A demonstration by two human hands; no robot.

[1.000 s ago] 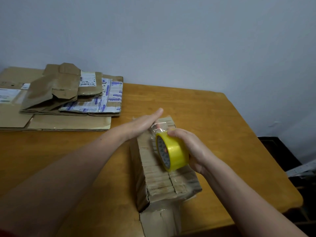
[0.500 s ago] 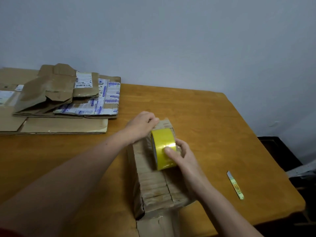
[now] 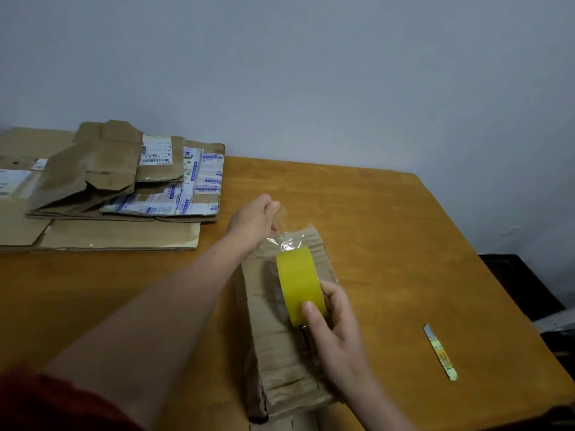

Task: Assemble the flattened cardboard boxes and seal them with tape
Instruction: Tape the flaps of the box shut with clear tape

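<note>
A small, wrinkled cardboard box (image 3: 280, 343) stands on the wooden table (image 3: 389, 231) in front of me. My right hand (image 3: 337, 334) grips a yellow tape roll (image 3: 298, 284) upright on the box's top. My left hand (image 3: 253, 220) is at the box's far end, pinching the free end of the clear tape strip (image 3: 284, 236), which stretches from the roll to my fingers. A stack of flattened cardboard boxes (image 3: 102, 194) lies at the table's far left.
A small utility knife (image 3: 440, 353) lies on the table to the right of the box. A dark bin (image 3: 516, 284) sits on the floor beyond the table's right edge. A pale wall runs behind the table.
My right hand has drawn the roll back toward me along the box top. My left hand has gone from lying flat on the box to pinching the tape end at its far edge.
</note>
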